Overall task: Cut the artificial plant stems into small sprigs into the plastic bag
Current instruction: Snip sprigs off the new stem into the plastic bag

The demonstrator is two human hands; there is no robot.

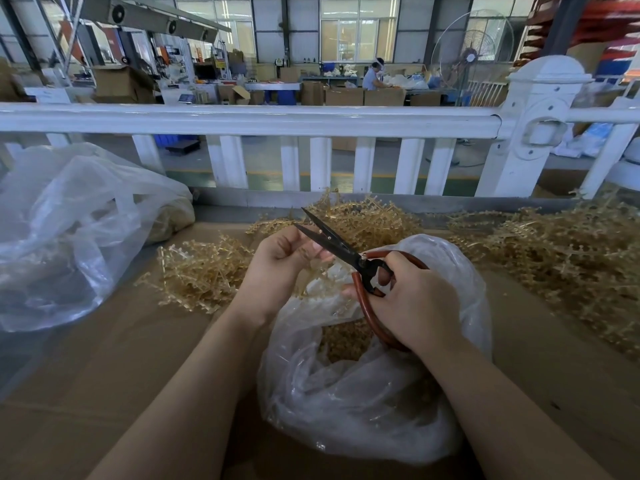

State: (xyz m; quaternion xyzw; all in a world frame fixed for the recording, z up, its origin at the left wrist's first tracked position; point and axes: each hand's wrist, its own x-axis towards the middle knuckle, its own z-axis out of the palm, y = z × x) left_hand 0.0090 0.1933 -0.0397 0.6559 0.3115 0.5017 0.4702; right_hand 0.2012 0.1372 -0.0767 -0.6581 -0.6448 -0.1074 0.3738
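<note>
Now scissors in right hand (blades apart) point up-left over plastic bag

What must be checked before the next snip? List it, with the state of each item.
1. Scissors blades parted, ready to cut: ok.
2. Right hand through the red handles, firm grip: ok.
3. Left hand holding a stem at the blades: ok.
4. Left fingers clear of the blades: cannot tell, they sit very close.
5. Plastic bag mouth open beneath the cut: ok, cut sprigs lie inside.
6. Uncut stems on hand: ok.
</note>
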